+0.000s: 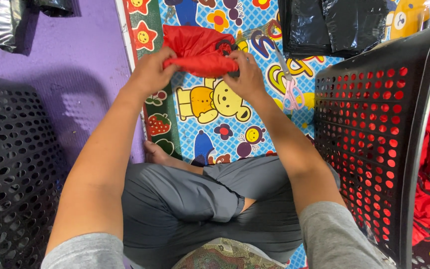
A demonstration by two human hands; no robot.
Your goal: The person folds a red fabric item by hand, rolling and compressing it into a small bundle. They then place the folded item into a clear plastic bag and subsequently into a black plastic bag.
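We note left hand (150,69) closed round left end of rolled red fabric bundle (200,64), fingers curled over top. We note right hand (247,74) clamped on right end, thumb toward us, small black part at its fingertips. Bundle held above cartoon play mat (210,104), far from crossed legs in grey shorts (210,199). Pink-handled scissors (290,92) lie on mat just right of right hand. Black perforated basket (374,139) at right holds red fabric; second black basket (11,169) near left
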